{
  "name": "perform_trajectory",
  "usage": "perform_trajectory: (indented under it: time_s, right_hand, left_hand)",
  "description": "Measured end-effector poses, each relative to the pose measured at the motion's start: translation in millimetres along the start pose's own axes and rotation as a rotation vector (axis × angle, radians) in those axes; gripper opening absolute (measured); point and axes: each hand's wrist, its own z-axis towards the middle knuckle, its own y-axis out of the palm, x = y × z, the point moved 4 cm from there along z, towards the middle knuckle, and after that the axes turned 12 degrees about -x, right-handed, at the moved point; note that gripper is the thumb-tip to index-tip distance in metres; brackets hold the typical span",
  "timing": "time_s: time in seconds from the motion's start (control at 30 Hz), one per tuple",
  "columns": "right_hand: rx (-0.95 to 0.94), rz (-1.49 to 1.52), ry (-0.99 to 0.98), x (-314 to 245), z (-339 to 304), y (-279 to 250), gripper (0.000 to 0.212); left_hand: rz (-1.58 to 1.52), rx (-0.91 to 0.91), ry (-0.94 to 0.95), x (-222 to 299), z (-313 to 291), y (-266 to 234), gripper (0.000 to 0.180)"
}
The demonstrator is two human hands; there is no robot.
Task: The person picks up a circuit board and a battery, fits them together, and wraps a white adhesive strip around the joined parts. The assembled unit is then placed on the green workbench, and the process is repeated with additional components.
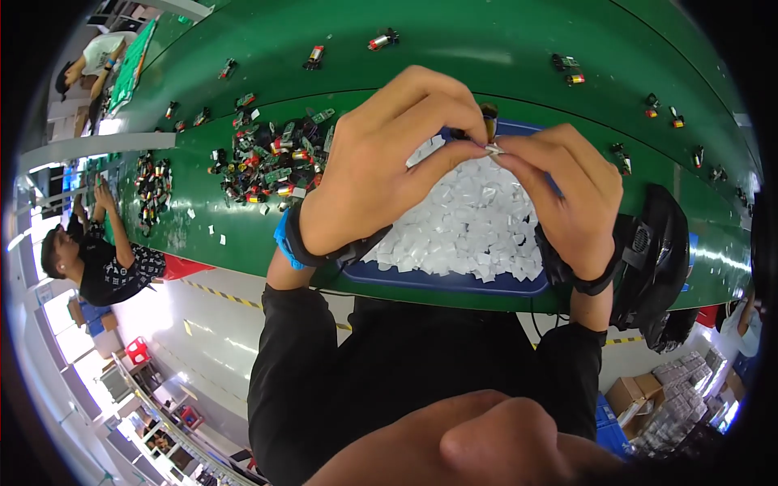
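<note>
Labels and writing: we list white slips [470, 223], heaped in a blue tray [438, 280]; any print is too small for us to read.

Item in hand: one small whitish piece [493, 150], above the tray's far part. Left hand [397, 154]: thumb and fingertip together, pinching the piece. Right hand [563, 190]: thumb and forefinger closed on it also. A dark-and-gold part [489, 117], half hidden, shows just beyond.

Surface: glossy green tabletop [486, 57]; at left, a pile of wired circuit-board assemblies [279, 154] with red-and-gold cylinders; at right, a black bag [660, 251].

Room: we note pale floor, yellow-and-black striped tape [217, 292], a red stool [138, 350], an open cardboard box [634, 394], a co-worker in black [101, 271] at left.
</note>
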Motion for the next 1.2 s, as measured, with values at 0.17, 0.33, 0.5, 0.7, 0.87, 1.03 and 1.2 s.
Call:
perform_trajectory:
  time_s: [0.17,0.33,0.5,0.7,0.87,1.03,1.2]
  right_hand:
    - [0.116,-0.025,0.008,-3.8,-4.3,-14.1,0.023]
    - [0.092,-0.138,-0.112,-6.6,-1.1,-17.0,0.022]
    - [0.021,-0.176,-0.229,-4.3,-0.7,-11.8,0.024]
    - [-0.014,-0.199,-0.181,-1.3,-4.8,0.5,0.026]
    - [-0.038,-0.068,0.001,11.2,-4.9,10.4,0.021]
    - [0.013,0.553,0.377,24.0,-6.5,12.8,0.011]
    - [0.098,0.417,0.525,37.9,-7.7,9.2,0.015]
  left_hand:
    - [0.277,0.008,0.380,11.4,4.6,2.7,0.033]
    - [-0.659,0.188,-0.138,-28.2,-6.3,0.8,0.029]
    - [-1.106,-0.283,-0.518,-36.3,-2.2,20.7,0.024]
    - [-1.011,-0.285,-0.459,-39.3,-4.8,21.8,0.030]
    - [-0.838,-0.215,-0.379,-32.3,-8.3,20.9,0.030]
    - [-0.523,-0.213,-0.330,-22.4,-8.1,15.5,0.029]
    - [-0.653,-0.232,-0.315,-19.8,-6.6,17.0,0.026]
